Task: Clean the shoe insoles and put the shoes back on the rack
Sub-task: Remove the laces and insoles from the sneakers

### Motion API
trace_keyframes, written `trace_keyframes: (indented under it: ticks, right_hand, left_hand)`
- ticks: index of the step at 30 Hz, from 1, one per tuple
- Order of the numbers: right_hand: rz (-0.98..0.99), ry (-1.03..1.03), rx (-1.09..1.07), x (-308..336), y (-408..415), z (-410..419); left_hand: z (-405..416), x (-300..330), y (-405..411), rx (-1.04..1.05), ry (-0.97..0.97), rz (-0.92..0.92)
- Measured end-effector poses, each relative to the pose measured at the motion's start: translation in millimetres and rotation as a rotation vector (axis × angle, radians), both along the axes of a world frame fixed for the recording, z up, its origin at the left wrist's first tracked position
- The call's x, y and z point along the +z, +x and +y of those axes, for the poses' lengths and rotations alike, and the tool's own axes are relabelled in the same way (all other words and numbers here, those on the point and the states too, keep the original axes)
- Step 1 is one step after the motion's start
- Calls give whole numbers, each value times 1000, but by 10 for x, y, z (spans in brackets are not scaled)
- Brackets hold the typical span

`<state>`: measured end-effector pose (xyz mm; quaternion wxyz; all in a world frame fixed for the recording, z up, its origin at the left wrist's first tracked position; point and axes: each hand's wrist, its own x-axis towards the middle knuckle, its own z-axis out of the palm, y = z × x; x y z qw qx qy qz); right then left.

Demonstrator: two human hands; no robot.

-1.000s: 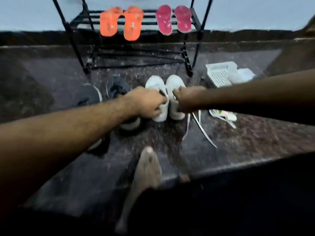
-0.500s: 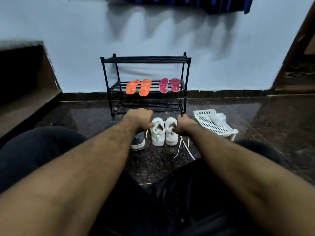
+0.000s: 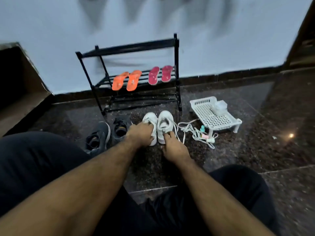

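Hands reach forward from a seated person in the head view, both at a pair of white shoes on the dark speckled floor (image 3: 238,150). The left hand (image 3: 141,133) lies over the left white shoe (image 3: 151,119), its fingers curled down into the shoe's opening and gripping its edge. The right hand (image 3: 173,147) is at the heel of the right white shoe (image 3: 164,123), fingertips pinching the back rim near the pull tab — the thumb's exact hold is hard to make out. The two white shoes stand side by side, touching or nearly so, toes pointing at the rack. Loose white laces (image 3: 177,132) trail off the right shoe onto the floor.

Just left of the white pair sits a pair of dark shoes (image 3: 98,137), their openings facing up. A black rack (image 3: 176,74) stands against the pale wall directly behind the shoes; its middle shelf carries orange sandals (image 3: 127,80) on the left and pink sandals (image 3: 160,74) on the right, while the top shelf shows only its bars. To the right of the rack rests a white perforated tray (image 3: 211,114) on short legs, with a small clear item at its far corner — too blurred to identify. Between tray and white shoes lies a tangle of white cord with small pastel pieces (image 3: 202,133). Dark trousers (image 3: 34,167) fill the lower frame.
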<state>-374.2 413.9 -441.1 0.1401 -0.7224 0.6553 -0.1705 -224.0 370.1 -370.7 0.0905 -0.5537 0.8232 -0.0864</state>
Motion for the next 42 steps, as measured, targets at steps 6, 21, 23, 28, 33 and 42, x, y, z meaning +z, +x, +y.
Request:
trace_keyframes:
  ticks: [6,21,23,28,33,42]
  right_hand:
    - [-38,36,35,-162,12,-262]
    - [6,98,35,-308,231,-569]
    - [12,65,30,-295,240,-547]
    - [65,-50,5,-285,364,-488]
    - [50,-54,47,-422,776,-316]
    - [142,55,143,-630,1109,10]
  left_hand:
    - [-254,-423,-56,32,261,-60]
    - [-230,-792,257,-41,70,172]
    - [-233,-771,358,-47,48,237]
    - [-217,-629,764,-64,2,294]
    - [-171,-516,1367,100,146,320]
    - [0,-731,1309,408,249,477]
